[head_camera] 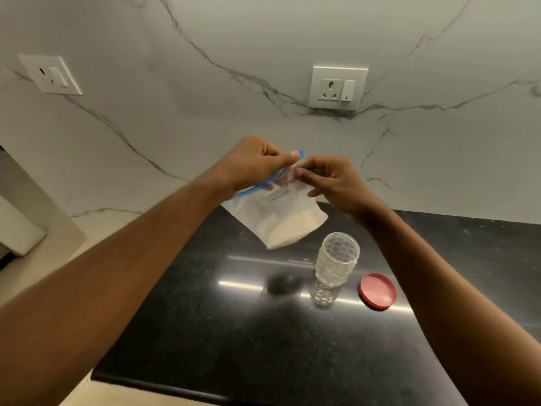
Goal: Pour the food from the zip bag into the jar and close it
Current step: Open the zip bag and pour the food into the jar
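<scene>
A clear zip bag (275, 218) with a blue zip strip hangs in the air above the black counter, pale food gathered in its lower corner. My left hand (248, 165) pinches the bag's top edge at the blue strip. My right hand (328, 180) pinches the same top edge right beside it, fingertips nearly touching the left thumb. Below and to the right stands a clear textured jar (336, 262), upright, with no lid on and seemingly empty. Its red lid (378, 290) lies flat on the counter to the jar's right.
The black stone counter (234, 332) ends at a front edge near the bottom left. A white marble wall rises behind, with a socket (336, 87) above the bag and another socket (51, 74) at the far left. A beige surface lies at the left.
</scene>
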Motion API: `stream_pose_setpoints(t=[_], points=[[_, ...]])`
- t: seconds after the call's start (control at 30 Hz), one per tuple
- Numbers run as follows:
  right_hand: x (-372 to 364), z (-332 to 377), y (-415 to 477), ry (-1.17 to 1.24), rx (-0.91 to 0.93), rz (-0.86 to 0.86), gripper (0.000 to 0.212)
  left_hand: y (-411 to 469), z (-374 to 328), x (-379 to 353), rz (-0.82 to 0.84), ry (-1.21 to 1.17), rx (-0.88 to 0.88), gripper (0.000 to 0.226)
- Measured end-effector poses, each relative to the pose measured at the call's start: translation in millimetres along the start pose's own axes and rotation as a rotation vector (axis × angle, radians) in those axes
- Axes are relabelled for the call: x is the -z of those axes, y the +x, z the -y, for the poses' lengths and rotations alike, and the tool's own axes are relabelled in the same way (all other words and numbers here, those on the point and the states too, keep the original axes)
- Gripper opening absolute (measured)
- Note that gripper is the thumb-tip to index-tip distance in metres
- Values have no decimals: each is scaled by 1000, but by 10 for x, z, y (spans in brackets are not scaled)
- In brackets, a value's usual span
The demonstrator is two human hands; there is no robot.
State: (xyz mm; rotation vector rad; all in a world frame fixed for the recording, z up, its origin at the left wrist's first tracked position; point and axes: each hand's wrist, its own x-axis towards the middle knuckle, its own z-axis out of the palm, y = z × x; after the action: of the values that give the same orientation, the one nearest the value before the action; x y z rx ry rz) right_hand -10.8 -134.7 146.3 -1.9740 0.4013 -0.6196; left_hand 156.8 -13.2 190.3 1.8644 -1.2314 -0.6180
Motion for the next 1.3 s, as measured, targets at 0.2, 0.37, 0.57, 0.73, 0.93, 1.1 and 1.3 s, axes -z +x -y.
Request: stream_pose_setpoints(t=[0.2,0.37,0.57,0.73,0.93,1.1,1.3], points=[[549,440,-166,-72,129,-130,9,80,-526,-75,75,-232,-196,12],[1051,355,-566,-88,90,-175,5,149,-811,-499,115,-354,-273,16],[1419,-430,-1486,52,-243,-205,40,154,-1039,-1077,149,-450,-307,26],[1449,-913,-1915,467,-294,-515,29,186,-1004,-1567,181,-534,-250,24],[1345,-1316,-2170,544,-409,-561,24,268,-850,-1905,244,-559,-160,15],[1363,-1456,-2175,521,-444,-730,7,259,-707,-2012,216,-594,-99,14],[1638,-1433,-2076,450,-394,-658,14,276,-457,-1904,179,-558,-16,18]])
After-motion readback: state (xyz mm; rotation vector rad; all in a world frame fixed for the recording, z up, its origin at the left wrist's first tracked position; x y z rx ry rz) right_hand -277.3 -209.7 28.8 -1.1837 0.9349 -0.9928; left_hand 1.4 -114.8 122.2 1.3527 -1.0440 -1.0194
